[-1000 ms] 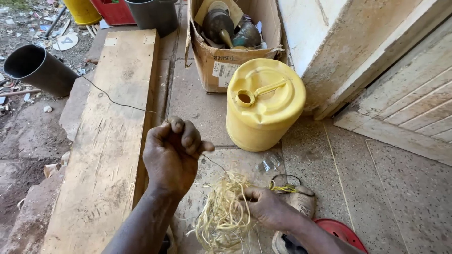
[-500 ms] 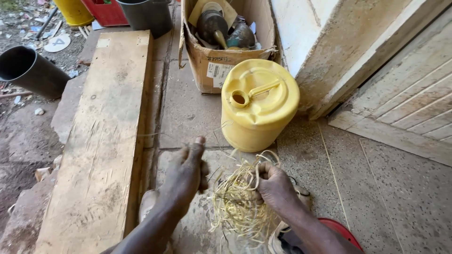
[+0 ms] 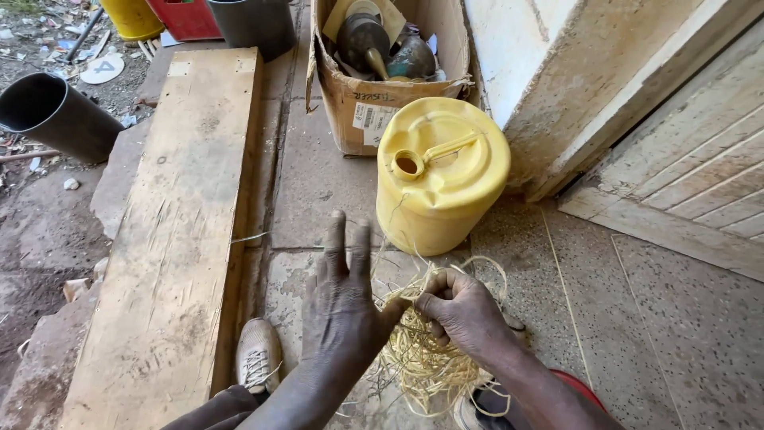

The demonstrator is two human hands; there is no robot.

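Note:
A loose tangle of pale straw-coloured fibre strands [image 3: 422,362] hangs between my knees, low in the head view. My right hand [image 3: 460,310] is closed around the top of the bundle. My left hand [image 3: 344,302] lies flat beside it with fingers stretched forward and apart, its thumb side touching the strands near my right fist. A single thin strand [image 3: 251,236] trails off leftwards over the plank edge. A yellow plastic jerrycan [image 3: 442,171] stands just beyond both hands.
A long wooden plank [image 3: 183,223] lies to the left. A cardboard box [image 3: 374,87] of metal pots stands behind the jerrycan. A black pipe [image 3: 56,115], a wall corner [image 3: 573,95], my shoe [image 3: 259,354] and a red round object [image 3: 577,386] are nearby.
My left hand, raised and fisted on a thin strand a second ago, has come down and opened flat beside the bundle. My right hand has risen to grip the bundle's top.

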